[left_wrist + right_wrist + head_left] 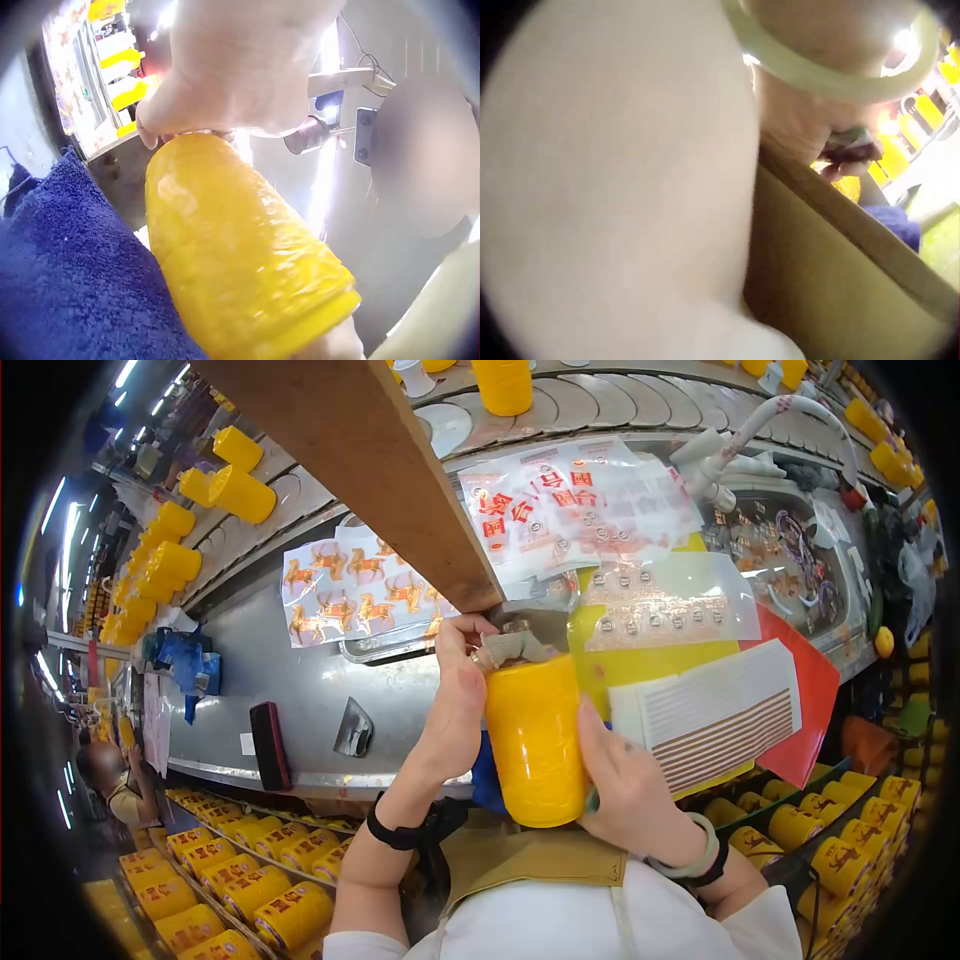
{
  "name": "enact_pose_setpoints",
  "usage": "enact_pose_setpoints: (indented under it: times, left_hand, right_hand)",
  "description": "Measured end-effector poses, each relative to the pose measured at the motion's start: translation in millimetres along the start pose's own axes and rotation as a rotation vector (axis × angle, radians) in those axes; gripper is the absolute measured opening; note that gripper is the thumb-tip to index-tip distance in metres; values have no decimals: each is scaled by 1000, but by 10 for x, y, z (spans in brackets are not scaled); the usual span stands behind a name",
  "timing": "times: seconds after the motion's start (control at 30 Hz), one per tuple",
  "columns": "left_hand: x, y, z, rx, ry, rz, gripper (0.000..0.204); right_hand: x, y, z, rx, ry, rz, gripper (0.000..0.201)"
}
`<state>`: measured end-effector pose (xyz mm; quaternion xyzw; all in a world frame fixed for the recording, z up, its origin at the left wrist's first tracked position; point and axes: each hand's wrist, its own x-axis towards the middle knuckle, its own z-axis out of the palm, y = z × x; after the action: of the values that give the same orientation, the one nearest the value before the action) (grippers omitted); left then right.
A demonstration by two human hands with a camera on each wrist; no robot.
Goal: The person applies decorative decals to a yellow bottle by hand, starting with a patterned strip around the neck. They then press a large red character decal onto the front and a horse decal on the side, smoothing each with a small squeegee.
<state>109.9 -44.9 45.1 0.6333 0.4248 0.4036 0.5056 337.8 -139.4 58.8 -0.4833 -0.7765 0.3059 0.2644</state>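
Observation:
A glossy yellow cylinder (pixel 535 750) stands tilted between my two hands, close in front of my apron. My left hand (pixel 455 695) has curled fingers at its far end, where pale cloth-like coverings (pixel 515 650) on the fingertips meet the rim. In the left wrist view, that hand (pixel 240 67) lies over the narrower end of the yellow cylinder (pixel 240 247). My right hand (pixel 630 785) grips the near right side, thumb along the wall and fingers hidden beneath. A blue towel (pixel 90 262) lies beside the cylinder.
Sheets of horse stickers (pixel 345 585) and red-printed sheets (pixel 580 500) lie on the metal bench. A wooden post (pixel 370 470) rises ahead. To the right are a striped sheet (pixel 715 705) and a sink (pixel 855 590). A phone (pixel 268 745) lies left. Labelled yellow cylinders (pixel 290 915) fill racks.

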Motion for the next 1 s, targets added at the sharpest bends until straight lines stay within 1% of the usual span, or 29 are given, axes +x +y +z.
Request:
enact_pose_setpoints:
  times: [0.07, 0.1, 0.13, 0.17, 0.2, 0.23, 0.3, 0.33, 0.37, 0.43, 0.47, 0.5, 0.53, 0.57, 0.6, 0.67, 0.7, 0.73, 0.77, 0.8, 0.87, 0.9, 0.97, 1.0]
  left_hand:
    - [1, -20, -18, 29, -5, 28, 79]
    - [0, -21, -15, 30, -12, 25, 79]
    - [0, -21, -7, 69, -16, 29, 82]
    - [1, -17, 4, 107, -16, 35, 92]
    - [8, 27, 23, 105, -17, 40, 92]
    - [13, 104, 44, 88, -30, 16, 92]
    - [38, 133, 50, 68, -35, -7, 91]
    - [29, 120, 30, 99, -39, -3, 90]
    - [33, 103, 14, 131, -44, 9, 89]
    - [18, 35, 2, 143, -24, 20, 88]
    - [12, 0, -6, 154, -2, 36, 87]
    - [9, -33, -20, 154, -2, 40, 87]
    - [5, -63, -37, 141, -3, 47, 78]
    - [11, -83, -40, 127, -3, 57, 74]
    - [13, -96, -23, 125, 0, 59, 74]
    - [-23, -117, 27, 19, 41, -10, 74]
    - [-9, -113, 46, 17, 39, -12, 74]
    - [11, -91, 58, 149, 16, -23, 79]
    - [22, -60, 60, 281, -6, -31, 88]
    - [21, 0, 55, 282, -4, -29, 88]
    - [39, 117, 53, 210, 32, 96, 89]
    - [20, 114, 41, 210, 32, 98, 89]
    - [-54, 85, -5, 4, 105, 22, 91]
    - [-77, 50, -7, 23, 66, 23, 90]
  right_hand:
    - [-30, -134, -141, -279, -2, -232, 103]
    - [-32, -144, -127, -276, 1, -225, 103]
    - [-20, -157, -109, -209, 44, -175, 98]
    - [-9, -165, -93, -145, 87, -129, 94]
    - [8, -109, -12, -201, 103, -1, 90]
    - [12, -76, 12, -204, 106, -2, 90]
    - [31, -26, 13, -230, 77, -107, 85]
    - [34, -102, -71, -285, 33, -136, 84]
    - [27, -167, -122, -281, 31, -133, 84]
    - [19, -261, -167, -194, 22, -222, 82]
    - [14, -232, -74, -158, 111, -134, 78]
    - [12, -156, -7, -160, 113, -136, 78]
    - [4, -70, 42, -150, 77, -64, 77]
    - [5, -23, 54, -143, 42, 6, 76]
    - [15, -52, 9, -147, 40, 3, 76]
    - [-1, -194, -91, -368, 21, -142, 84]
    - [1, -213, -119, -369, 20, -139, 84]
    - [6, -228, -139, -357, 12, -170, 89]
    - [11, -238, -146, -345, 6, -204, 93]
    - [-5, -219, -146, -346, 7, -206, 93]
    - [-43, -112, -147, -123, 33, -104, 102]
    - [-52, -74, -126, -124, 34, -105, 102]
    - [-85, -8, -50, -24, 103, -9, 105]
    - [-89, 17, 15, -24, 102, -5, 105]
